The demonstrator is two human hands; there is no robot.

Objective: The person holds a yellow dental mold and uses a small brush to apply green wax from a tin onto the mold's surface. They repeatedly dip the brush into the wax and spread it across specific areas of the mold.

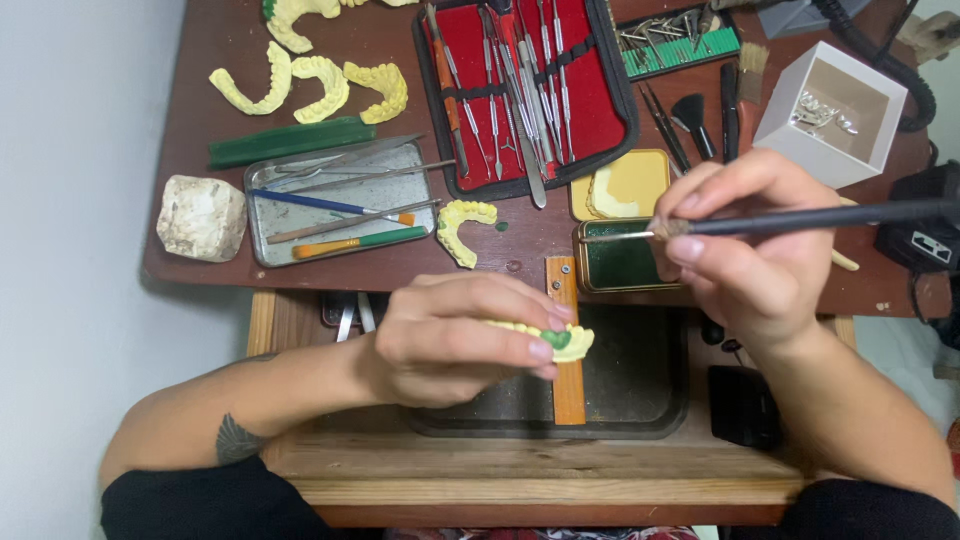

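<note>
Holding a yellow dental cast (562,342) near the centre of the frame, the left hand (455,340) had its grip closed on it, fingertips (541,350) pressed along the top edge; a small patch of green wax (556,338) showed on the cast between them. The cast sat above an orange wooden peg (567,385) jutting from the bench (380,55) over a dark tray (640,385). To the right of centre, the right hand (750,255) had its grip pinched shut on a slim dark-handled instrument (800,218), lying level, its metal tip pointing left above a green tin of wax (620,262). The tip and the cast were apart.

In the upper middle lay a red-lined case of metal tools (530,90). Left of it sat a metal tray (340,205) with pencils and blades, a green bar (290,142), a white stone block (200,217) and several loose yellow casts (310,85). One more yellow arch (462,228) lay just left of the green tin. A white open box (830,115) stood in the upper right.
</note>
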